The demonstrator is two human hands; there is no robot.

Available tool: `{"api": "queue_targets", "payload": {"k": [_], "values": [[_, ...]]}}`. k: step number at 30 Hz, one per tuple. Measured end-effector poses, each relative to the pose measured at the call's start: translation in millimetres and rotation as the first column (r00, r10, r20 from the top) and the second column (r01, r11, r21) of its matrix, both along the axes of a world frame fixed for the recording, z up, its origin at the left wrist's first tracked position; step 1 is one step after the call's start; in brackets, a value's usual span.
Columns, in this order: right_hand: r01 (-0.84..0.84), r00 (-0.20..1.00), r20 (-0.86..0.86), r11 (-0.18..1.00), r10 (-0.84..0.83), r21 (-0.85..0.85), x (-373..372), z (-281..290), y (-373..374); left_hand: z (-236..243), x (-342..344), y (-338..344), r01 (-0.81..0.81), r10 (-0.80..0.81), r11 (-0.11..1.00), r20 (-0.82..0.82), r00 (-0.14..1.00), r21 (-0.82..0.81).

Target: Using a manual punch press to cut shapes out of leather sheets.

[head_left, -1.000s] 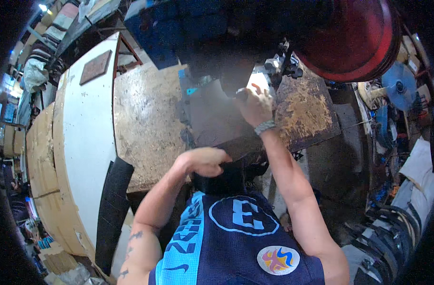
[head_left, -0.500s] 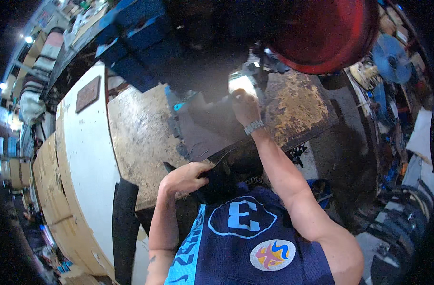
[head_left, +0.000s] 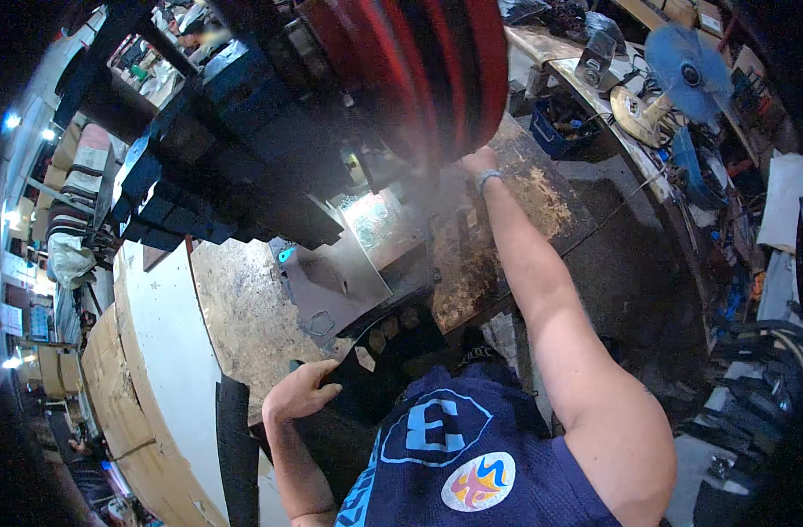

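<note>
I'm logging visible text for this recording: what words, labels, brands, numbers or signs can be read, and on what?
Navy jersey, front: one large light-blue character inside an outline, left unquoted.
Light-blue side panel: dark lettering, cut off; too distorted to read.
Round white patch: coloured figure, no readable words.
Cream fan base: dark mark, too small to read.

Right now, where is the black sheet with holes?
In the head view, the black sheet is below centre, to the right of the left hand and above the dark blue shirt.

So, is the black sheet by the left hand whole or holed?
Holed: the black sheet shows lighter patches through several openings.
</note>
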State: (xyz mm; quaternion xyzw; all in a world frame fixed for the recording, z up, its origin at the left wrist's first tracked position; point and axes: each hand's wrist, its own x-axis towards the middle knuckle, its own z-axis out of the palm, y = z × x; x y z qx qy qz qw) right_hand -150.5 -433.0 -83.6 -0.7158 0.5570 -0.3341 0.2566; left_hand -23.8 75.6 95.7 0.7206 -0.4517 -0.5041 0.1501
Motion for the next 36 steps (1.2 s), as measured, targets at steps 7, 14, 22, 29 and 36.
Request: {"api": "queue_targets", "payload": {"k": [7,14,22,29,36], "values": [[-0.979,0.117,0.331,0.165,0.936,-0.123,-45,122,237,69,-21,-17,0.15,-0.148,0.985,0.026,0.989,-0.083],[-0.892,-0.15,0.621,-0.377,0.769,0.251,-54,156,244,123,26,-28,0.285,-0.285,0.95,0.025,0.958,-0.13],[-0.783,0.296,0.331,0.029,0.896,0.622,-30,181,151,43,126,-35,-0.021,0.062,0.984,0.229,0.971,-0.177],[-0.676,0.22,0.027,0.133,0.975,0.725,54,123,115,-66,185,-56,-0.102,0.125,0.985,0.167,0.978,-0.136],[-0.602,0.798,-0.186,0.769,0.573,-0.212,-13,117,181,-82,197,-37,-0.192,0.231,0.97,0.315,0.921,-0.153]]}}
